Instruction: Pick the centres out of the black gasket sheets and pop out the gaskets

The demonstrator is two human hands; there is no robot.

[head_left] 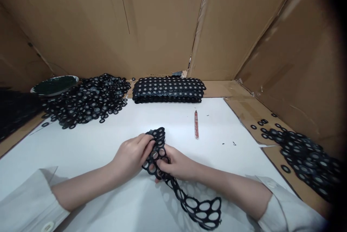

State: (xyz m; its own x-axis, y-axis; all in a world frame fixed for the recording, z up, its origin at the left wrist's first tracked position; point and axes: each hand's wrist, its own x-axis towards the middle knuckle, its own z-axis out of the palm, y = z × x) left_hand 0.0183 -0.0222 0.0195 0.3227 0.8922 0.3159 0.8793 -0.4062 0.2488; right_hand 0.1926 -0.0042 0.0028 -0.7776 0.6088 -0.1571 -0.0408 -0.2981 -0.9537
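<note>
A black strip of joined rings (191, 205) runs from between my hands down to the lower right, where its end lies spread on the white surface. My left hand (135, 154) grips the strip's upper left side, its fingers closed on the bunched part. On the right side, my right hand (175, 163) pinches the strip, thumb on top and some fingertips hidden beneath. The upper end of the strip sticks up beyond my left fingers. A red pencil-like tool (196, 125) lies beyond my right hand.
Loose black rings (94, 98) are heaped at the back left beside a shallow dish (55, 85). A stack of black ring mesh (168, 90) stands at the back. More rings (306, 156) lie at the right. Cardboard walls (162, 22) enclose the white tabletop (217, 119).
</note>
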